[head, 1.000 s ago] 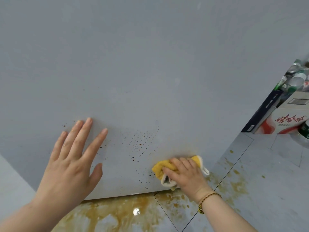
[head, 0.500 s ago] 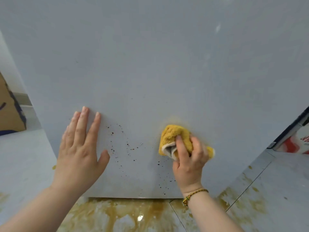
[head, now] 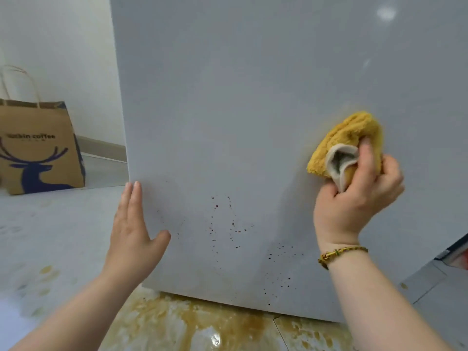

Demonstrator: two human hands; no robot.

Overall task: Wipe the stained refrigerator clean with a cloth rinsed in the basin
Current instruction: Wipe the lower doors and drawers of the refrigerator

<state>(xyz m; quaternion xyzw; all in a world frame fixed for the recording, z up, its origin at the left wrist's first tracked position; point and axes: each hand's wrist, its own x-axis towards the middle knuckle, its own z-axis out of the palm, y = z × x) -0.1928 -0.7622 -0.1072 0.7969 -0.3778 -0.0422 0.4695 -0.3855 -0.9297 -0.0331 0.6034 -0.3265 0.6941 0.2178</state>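
Holds left hand flat at refrigerator's lower left edge, fingers straight and together, thumb out; contact unclear. Right of brown specks, presses bunched yellow cloth to panel, right hand fingers curled round it.

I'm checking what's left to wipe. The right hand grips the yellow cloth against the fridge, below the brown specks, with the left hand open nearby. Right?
Not quite. The head view shows the right hand gripping the yellow cloth against the fridge above the brown specks, not below them. The left hand is open nearby, as you said.
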